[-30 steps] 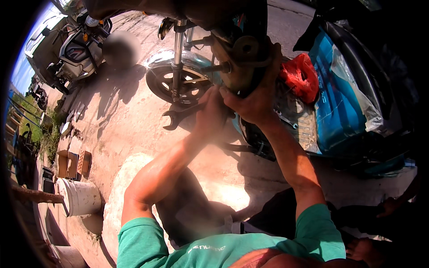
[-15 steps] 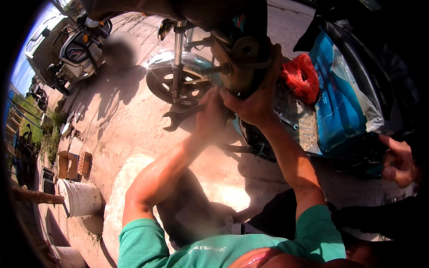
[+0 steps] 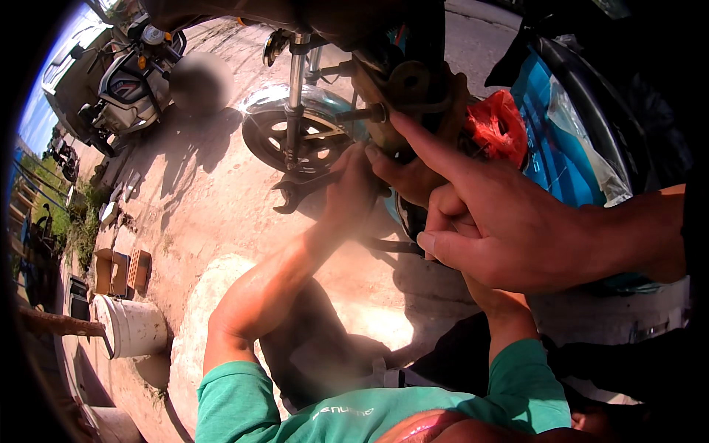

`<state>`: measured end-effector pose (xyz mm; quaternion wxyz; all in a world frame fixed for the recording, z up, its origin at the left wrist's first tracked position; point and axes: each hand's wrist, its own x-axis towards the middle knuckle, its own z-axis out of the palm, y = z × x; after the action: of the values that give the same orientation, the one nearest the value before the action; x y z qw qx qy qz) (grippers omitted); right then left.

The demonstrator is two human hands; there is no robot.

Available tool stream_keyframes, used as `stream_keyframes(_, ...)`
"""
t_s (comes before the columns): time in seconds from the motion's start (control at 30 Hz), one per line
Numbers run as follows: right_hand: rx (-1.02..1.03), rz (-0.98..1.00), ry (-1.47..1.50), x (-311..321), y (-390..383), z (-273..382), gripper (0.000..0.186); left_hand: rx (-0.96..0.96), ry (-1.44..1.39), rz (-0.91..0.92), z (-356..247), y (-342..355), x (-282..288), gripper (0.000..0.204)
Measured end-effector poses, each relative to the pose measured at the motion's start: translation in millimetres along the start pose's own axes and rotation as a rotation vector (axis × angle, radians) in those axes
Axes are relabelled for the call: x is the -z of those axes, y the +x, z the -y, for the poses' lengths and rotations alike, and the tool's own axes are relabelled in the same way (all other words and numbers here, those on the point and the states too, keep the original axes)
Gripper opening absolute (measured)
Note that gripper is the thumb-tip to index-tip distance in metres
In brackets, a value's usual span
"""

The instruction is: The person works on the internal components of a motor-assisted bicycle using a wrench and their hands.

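Observation:
My left hand (image 3: 350, 186) is closed around an open-end wrench (image 3: 297, 193), whose jaw sticks out to the left. Just beside it, my right hand (image 3: 408, 176) grips a worn brownish metal part (image 3: 380, 131) from its right side, the thumb near my left hand. A bolt (image 3: 360, 115) juts leftward from that part. From the right, another person's hand (image 3: 509, 221) reaches across with its index finger stretched to the metal near the bolt. It covers much of my right hand and forearm.
Behind the wrench stands a motorcycle front wheel (image 3: 275, 140) with a chrome fender. A red plastic bag (image 3: 502, 127) and a blue panel (image 3: 554, 148) are at the right. At the left are a white bucket (image 3: 136, 327), bricks (image 3: 139, 269) and a parked three-wheeler (image 3: 129, 88).
The other person's hand has come in from the right edge and now points at the metal near the bolt. My hands stay nearly in place; the wrench jaw has shifted slightly.

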<state>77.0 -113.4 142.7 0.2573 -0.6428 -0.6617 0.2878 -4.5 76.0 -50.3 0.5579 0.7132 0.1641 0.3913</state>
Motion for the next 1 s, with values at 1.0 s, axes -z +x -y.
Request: stream_keyframes(1.0, -0.282, 0.221, 0.309, 17, 5, 31, 0.091, 0.182, -0.189, 0.039, -24, -3, -8, 0.044)
